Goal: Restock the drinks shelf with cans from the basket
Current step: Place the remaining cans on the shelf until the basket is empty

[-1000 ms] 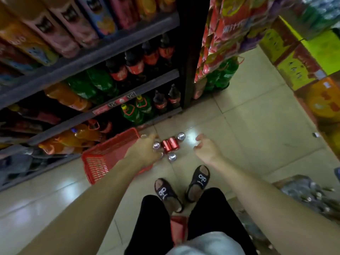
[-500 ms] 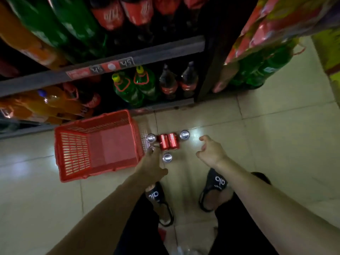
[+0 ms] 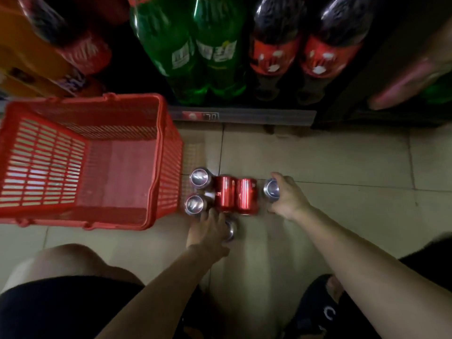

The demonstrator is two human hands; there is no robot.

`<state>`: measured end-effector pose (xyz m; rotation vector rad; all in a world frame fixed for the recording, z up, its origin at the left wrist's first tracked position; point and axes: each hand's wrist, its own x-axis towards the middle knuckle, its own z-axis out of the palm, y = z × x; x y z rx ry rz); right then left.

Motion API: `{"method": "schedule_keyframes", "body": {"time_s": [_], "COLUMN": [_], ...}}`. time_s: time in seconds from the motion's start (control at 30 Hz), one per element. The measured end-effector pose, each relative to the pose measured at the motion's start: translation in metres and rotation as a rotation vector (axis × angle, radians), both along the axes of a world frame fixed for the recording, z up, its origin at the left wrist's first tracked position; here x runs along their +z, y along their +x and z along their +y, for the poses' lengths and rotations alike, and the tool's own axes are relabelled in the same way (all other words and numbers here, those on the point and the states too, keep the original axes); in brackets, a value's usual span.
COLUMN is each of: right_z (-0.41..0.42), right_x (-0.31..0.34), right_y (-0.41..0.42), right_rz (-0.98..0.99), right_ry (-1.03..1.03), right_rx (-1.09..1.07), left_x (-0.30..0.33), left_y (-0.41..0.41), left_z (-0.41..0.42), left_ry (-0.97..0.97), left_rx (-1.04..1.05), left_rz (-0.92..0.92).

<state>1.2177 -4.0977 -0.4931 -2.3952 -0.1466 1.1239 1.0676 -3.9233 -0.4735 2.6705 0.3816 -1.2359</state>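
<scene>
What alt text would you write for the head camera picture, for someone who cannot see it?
Seen from above, a crouching person grips one can with the right hand and another can with the left hand, among cans on a tiled floor beside a red basket, below shelved soda bottles.

Blurred digits on shelf price tag (image 3: 200, 116), unreadable white lettering on green bottle labels (image 3: 215, 51)
</scene>
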Motion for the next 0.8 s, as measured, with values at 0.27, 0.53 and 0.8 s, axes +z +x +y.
{"method": "schedule_keyframes", "body": {"time_s": [0.27,0.53,0.8], "right_z": [0.002,0.003,0.002], "right_x": [-0.037,-0.039,-0.042], "right_y": [-0.007,-0.034,-0.067], "right_rz": [-0.169,-0.151,-0.173], "right_ry": [-0.017,-0.012,-0.008], "right_rx": [-0.021,-0.183,-0.102], "left_x": [-0.018,-0.022,-0.004], "left_y": [-0.003,-0.001,0.011], "left_z": [0.004,0.024,0.029], "left_ry": [0.191,0.185,0.072], "left_rx": [-0.285,-0.177,-0.044], "left_rz": [-0.238,-0.109,-0.186]}}
